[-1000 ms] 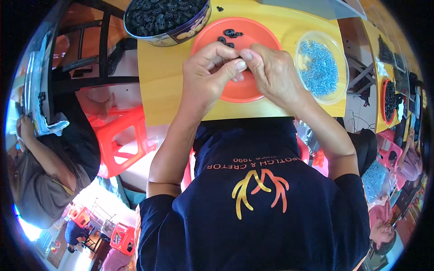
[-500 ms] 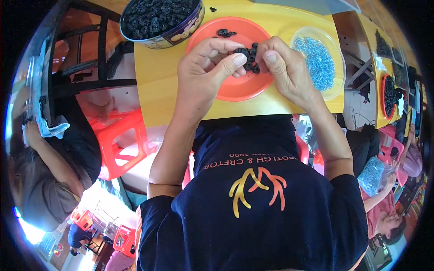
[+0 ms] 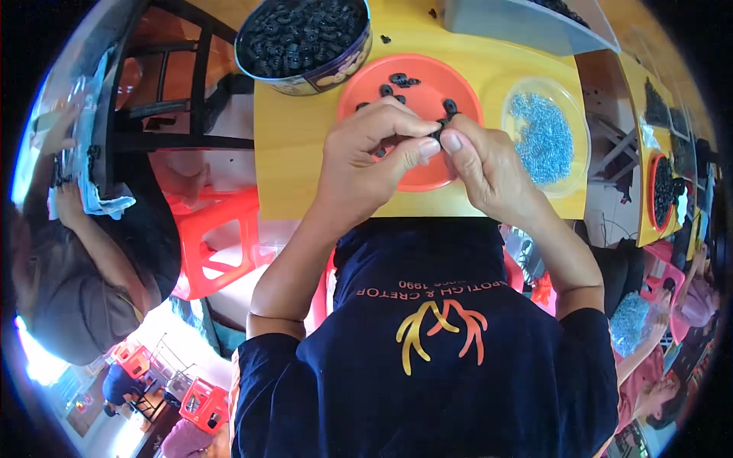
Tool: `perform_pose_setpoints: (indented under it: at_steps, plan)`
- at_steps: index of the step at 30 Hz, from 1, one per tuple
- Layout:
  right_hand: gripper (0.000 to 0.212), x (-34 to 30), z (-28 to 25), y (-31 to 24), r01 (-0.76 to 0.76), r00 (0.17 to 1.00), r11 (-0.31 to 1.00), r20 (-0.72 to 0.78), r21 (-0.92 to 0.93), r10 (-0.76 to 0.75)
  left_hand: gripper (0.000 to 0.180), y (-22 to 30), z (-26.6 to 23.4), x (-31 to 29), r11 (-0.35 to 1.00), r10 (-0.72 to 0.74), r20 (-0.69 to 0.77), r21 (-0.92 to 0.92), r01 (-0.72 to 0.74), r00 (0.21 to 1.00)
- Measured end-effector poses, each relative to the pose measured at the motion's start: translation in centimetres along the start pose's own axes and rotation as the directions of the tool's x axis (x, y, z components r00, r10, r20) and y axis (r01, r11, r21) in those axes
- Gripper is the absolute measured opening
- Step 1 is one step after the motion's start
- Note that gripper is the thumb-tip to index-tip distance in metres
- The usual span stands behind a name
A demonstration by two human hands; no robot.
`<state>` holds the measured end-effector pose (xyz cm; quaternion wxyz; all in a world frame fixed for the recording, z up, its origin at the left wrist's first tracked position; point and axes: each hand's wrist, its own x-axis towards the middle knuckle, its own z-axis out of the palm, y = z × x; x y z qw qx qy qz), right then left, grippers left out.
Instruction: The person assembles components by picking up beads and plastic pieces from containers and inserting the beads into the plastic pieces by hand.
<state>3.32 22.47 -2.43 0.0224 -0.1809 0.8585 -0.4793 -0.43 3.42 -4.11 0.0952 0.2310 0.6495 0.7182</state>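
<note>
Over a round orange-red plate (image 3: 427, 180), my left hand (image 3: 366, 156) and my right hand (image 3: 492, 162) meet fingertip to fingertip. Pinched between their thumbs and forefingers is a small black plastic part (image 3: 437, 133), mostly covered by the fingers. Another black piece (image 3: 450, 108) sticks up beside the right forefinger; whether it is joined to the first I cannot tell. Several loose black parts (image 3: 398, 79) lie in the plate, some partly hidden behind my left hand.
A round tub (image 3: 336, 75) heaped with black parts stands at the far left of the yellow table (image 3: 294, 175). To the right is a clear round dish (image 3: 582, 153) of small blue pieces. A translucent bin (image 3: 527, 30) sits at the back. Other people work on both sides.
The cluster of black parts in my fingers has given way to a smaller piece, and more loose parts lie in the plate. My fingertips have come together. The whole view has shifted.
</note>
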Motion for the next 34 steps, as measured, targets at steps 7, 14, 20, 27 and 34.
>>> perform_pose_setpoints:
  at_steps: [7,14,20,27,34]
  plan:
    - [0.03,0.7,0.6,1.2,-0.037,0.992,0.999,0.117,-0.014,0.038,0.011,-1.3,-2.2,0.4,0.926,-0.293,0.187,-0.187,0.326,0.938]
    - [0.03,0.2,0.8,3.2,-0.021,0.997,0.989,0.066,-0.147,0.031,0.012,-1.1,-5.2,2.4,0.97,-0.117,0.038,0.221,0.106,0.992]
    - [0.026,-1.0,0.0,3.8,-0.188,0.982,0.977,0.008,-0.103,0.19,0.019,0.5,-10.3,6.1,0.678,0.277,-0.169,0.732,-0.068,0.946]
    - [0.025,-1.0,0.0,4.2,-0.163,0.986,0.966,-0.057,-0.202,0.155,0.014,-1.5,-8.3,2.6,0.565,0.228,0.192,0.773,-0.29,0.955]
    - [0.024,0.1,-0.2,4.8,-0.105,0.993,0.943,-0.089,-0.314,0.081,0.015,-3.9,-3.4,-0.6,0.285,-0.016,0.272,0.924,-0.256,0.962]
